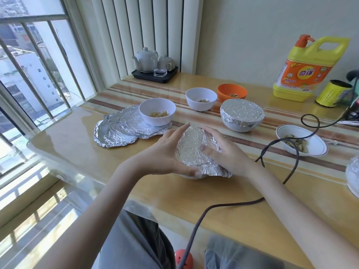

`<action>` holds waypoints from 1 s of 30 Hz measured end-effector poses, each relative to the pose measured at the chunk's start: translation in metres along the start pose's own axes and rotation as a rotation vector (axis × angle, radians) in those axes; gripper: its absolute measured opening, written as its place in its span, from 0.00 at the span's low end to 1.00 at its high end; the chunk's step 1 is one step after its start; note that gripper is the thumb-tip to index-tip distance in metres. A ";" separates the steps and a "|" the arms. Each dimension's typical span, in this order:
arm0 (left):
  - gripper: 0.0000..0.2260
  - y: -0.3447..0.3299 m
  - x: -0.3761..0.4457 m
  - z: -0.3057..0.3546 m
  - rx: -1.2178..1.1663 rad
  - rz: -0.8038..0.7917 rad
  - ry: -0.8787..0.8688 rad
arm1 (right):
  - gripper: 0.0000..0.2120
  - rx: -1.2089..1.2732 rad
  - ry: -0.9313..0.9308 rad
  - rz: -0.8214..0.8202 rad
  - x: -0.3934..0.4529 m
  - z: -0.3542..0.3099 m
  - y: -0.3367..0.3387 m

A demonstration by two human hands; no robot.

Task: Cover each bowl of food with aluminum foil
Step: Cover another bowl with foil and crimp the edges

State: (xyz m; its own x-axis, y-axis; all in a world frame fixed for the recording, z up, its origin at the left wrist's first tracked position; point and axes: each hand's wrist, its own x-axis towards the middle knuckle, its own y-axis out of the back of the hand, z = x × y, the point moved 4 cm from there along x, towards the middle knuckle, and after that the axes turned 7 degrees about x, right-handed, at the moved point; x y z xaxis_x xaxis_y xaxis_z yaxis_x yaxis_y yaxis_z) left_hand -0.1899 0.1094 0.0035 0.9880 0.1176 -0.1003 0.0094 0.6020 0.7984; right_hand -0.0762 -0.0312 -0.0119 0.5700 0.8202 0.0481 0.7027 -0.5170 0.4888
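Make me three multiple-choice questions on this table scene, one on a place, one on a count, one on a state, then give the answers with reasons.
1. Where do the spare foil sheets lie?
A. Under the near-left white bowl
B. On the tea tray
C. Beside the detergent jug

2. How many bowls with no foil show food?
A. Two
B. Four
C. Six

3. What state is the foil between the left hand and right hand in?
A. Rolled up
B. Loose over a bowl, edges not tucked
C. Wrapped tight

Answers: 1 A, the bowl stands on the sheets' edge. 2 B, two white bowls, the orange bowl and the rimmed bowl are open. 3 B, a flap sticks out at the near right.
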 end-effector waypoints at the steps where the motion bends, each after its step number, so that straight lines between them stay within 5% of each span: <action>1: 0.60 0.000 0.000 -0.001 0.000 0.005 -0.002 | 0.37 -0.007 0.017 0.022 -0.001 0.001 0.000; 7: 0.62 -0.004 -0.001 -0.005 0.028 0.055 -0.032 | 0.40 0.024 0.189 0.145 -0.004 0.001 -0.008; 18: 0.60 -0.006 -0.006 -0.002 -0.080 0.112 -0.037 | 0.37 -0.030 0.208 0.088 -0.011 -0.002 -0.003; 30: 0.64 -0.012 -0.009 -0.003 -0.101 0.216 -0.069 | 0.52 0.109 0.228 0.060 -0.014 0.004 -0.008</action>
State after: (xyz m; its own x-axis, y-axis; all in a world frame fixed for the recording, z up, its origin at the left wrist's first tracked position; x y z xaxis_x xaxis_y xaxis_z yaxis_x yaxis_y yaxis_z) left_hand -0.1995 0.1035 -0.0076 0.9735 0.2004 0.1099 -0.2156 0.6449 0.7332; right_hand -0.0879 -0.0394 -0.0199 0.5102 0.8149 0.2750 0.7192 -0.5796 0.3832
